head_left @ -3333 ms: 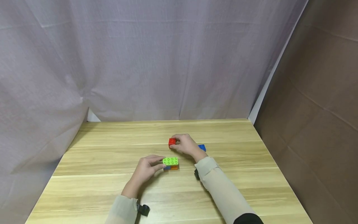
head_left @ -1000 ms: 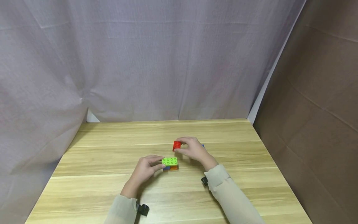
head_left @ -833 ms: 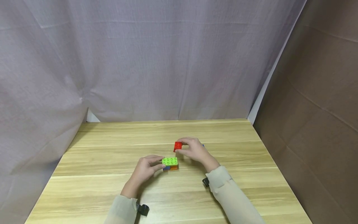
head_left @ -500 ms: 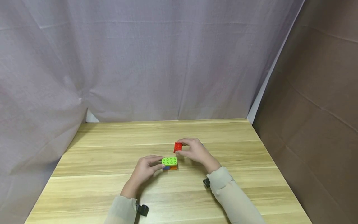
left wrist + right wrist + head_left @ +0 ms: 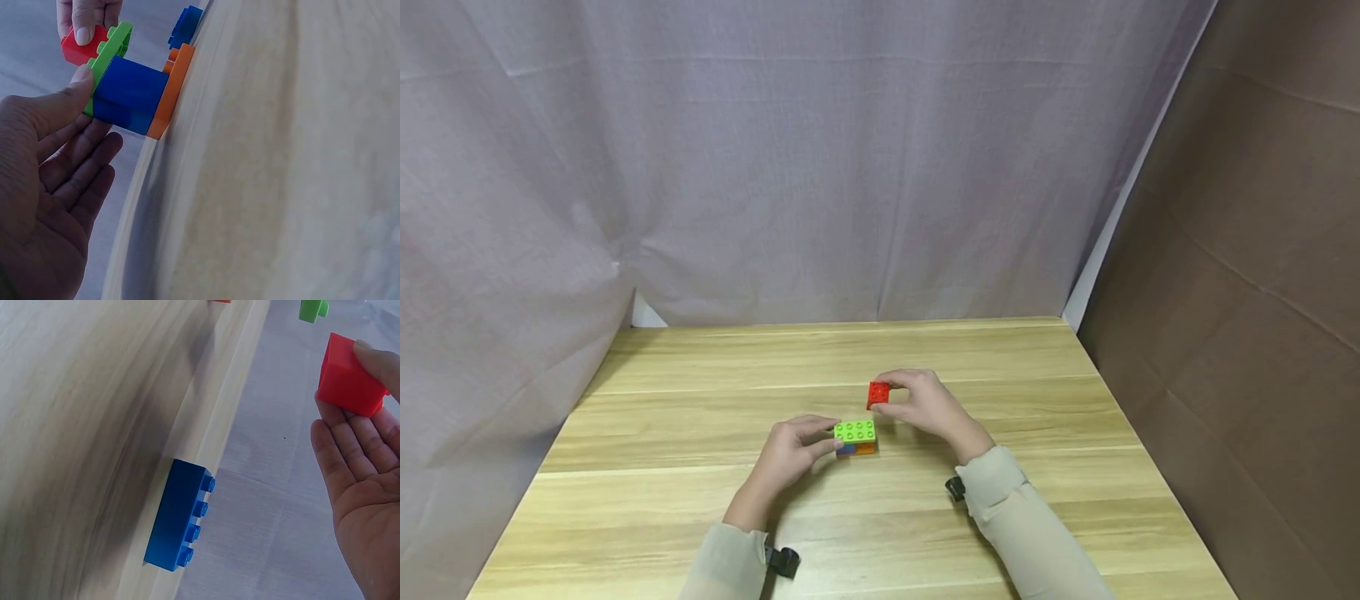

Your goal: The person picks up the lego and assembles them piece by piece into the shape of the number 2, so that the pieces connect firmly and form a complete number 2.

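On the wooden table (image 5: 700, 500) stands a small brick stack (image 5: 855, 437): a lime green plate (image 5: 109, 56) on a blue brick (image 5: 131, 94) on an orange plate (image 5: 170, 94). My left hand (image 5: 837, 435) holds its left end between thumb and forefinger. My right hand (image 5: 886, 397) pinches a red square brick (image 5: 877, 394) just beyond and to the right of the stack, off the table. In the right wrist view the red brick (image 5: 347, 375) sits at my fingertips above the palm.
A loose blue brick (image 5: 181, 515) lies flat on the table behind my right hand, hidden from the head view. A grey curtain (image 5: 775, 167) hangs along the far edge and a brown board (image 5: 1262, 292) stands on the right.
My right hand has carried the red brick to the right and nearer, up beside the stack; over the last second it barely shifts. The left hand and stack have not moved.
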A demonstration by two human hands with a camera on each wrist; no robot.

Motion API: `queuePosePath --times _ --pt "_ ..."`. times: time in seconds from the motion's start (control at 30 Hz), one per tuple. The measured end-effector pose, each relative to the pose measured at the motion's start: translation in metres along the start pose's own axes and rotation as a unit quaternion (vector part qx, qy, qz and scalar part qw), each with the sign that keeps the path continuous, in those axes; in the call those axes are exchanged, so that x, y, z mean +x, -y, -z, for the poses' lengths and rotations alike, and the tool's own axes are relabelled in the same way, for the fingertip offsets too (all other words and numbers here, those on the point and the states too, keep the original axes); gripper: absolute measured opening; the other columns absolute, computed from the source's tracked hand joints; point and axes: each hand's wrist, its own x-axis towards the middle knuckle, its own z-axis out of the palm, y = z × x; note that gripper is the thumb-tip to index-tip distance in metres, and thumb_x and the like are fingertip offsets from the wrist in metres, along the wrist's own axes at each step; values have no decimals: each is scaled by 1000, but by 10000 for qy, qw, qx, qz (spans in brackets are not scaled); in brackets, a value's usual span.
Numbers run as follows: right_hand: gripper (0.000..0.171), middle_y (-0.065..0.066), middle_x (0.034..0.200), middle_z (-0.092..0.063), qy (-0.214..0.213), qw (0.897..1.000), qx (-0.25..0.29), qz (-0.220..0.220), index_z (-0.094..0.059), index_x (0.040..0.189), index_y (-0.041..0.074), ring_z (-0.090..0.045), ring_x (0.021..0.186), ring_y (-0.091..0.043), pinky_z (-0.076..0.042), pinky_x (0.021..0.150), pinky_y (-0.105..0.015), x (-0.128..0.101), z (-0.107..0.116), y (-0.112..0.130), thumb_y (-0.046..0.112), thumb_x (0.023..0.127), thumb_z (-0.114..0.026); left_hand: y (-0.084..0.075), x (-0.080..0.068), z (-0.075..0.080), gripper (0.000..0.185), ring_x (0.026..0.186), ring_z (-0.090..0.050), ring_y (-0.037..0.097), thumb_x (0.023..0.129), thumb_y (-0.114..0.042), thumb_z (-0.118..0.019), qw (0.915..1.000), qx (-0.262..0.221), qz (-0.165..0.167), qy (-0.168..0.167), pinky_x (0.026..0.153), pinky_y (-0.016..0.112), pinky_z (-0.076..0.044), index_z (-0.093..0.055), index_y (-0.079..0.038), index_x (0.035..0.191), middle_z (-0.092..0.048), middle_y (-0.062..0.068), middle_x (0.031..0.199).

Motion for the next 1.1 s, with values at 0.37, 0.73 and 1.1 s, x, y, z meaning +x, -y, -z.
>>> queuePosePath --times 0.37,0.73,1.1 --pt "35 6 113 -73 4 9999 35 116 -73 116 19 -66 107 -11 -54 95 -33 -3 2 2 32 85 -83 0 -1 0 35 111 -66 14 85 -36 -81 10000 0 -45 -6 102 45 -50 -76 -26 118 -71 -10 118" --pt "32 11 110 -72 12 9997 107 217 -72 114 21 -66 105 -8 -55 94 -36 -5 4 2 35 87 -81 -1 -1 0 34 109 -66 16 84 -35 -82 9998 -18 -187 -86 100 46 -51 -76 -25 117 -71 -9 117" --pt "29 21 105 -68 482 9962 721 107 -68 116 25 -67 100 -1 -55 92 -33 -10 5 5 34 90 -78 -1 -1 -1 32 108 -66 11 84 -34 -82 9998 -62 -166 -96 99 44 -52 -77 -27 115 -71 -13 114"
